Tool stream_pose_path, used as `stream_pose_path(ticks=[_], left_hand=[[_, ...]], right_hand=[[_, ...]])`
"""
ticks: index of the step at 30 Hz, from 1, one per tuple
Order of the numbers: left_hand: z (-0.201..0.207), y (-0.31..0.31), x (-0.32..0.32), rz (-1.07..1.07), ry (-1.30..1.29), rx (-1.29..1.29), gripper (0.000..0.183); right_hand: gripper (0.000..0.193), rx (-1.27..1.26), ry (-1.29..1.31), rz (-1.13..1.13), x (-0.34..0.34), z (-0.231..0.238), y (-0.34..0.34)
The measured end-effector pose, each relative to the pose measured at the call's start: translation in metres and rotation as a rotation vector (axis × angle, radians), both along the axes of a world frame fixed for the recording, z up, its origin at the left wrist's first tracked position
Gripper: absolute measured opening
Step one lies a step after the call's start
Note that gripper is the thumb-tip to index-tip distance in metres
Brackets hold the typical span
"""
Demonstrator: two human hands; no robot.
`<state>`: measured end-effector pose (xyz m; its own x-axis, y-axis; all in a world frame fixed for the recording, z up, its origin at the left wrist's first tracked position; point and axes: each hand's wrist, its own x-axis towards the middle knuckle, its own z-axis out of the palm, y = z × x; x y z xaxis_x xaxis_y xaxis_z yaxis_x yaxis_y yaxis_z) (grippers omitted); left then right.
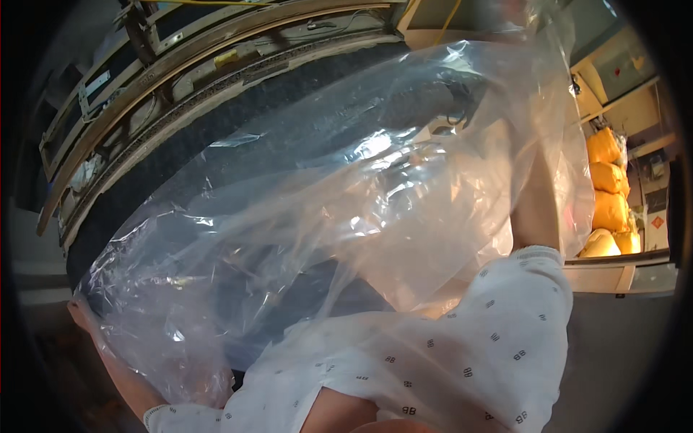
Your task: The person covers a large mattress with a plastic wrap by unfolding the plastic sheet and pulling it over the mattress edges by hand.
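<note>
A large clear plastic sheet (339, 209), crinkled and shiny, stretches before me from lower left to upper right. I cannot tell whether it is a single layer or a bag. At the far left, my left hand (81, 315) is closed on its edge. My right arm reaches up behind or inside the plastic. Near the top edge, my right hand (511, 10) is a reddish blur beside gathered plastic, its fingers not clear. Through the film a dark surface (303, 94) shows, with a warm-lit area toward the right.
A long frame of wooden and metal rails (144, 79) curves along the upper left, with a small yellow item (226, 58) on it. Stacked orange-yellow bundles (610, 180) stand at the right beside shelving. A yellow cord (449, 20) hangs at the top.
</note>
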<state>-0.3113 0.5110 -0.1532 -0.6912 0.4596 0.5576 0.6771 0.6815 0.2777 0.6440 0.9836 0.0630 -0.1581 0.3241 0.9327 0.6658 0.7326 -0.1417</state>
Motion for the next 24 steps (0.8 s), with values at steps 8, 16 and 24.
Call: stream_pose_path(ticks=[8,16,24], left_hand=[[0.031,-0.058,-0.064,-0.177,-0.101,-0.212,0.048],[0.015,-0.022,-0.059,0.261,0.098,-0.388,0.043],[0.036,0.118,0.089,0.246,-0.090,0.161,0.030]], right_hand=[[0.063,-0.786,-0.350,-0.072,0.042,-0.150,0.081],[0.034,-0.537,-0.250,-0.360,-0.054,-0.116,0.074],[0.058,-1.575,0.173,-0.236,0.042,-0.127,0.116]])
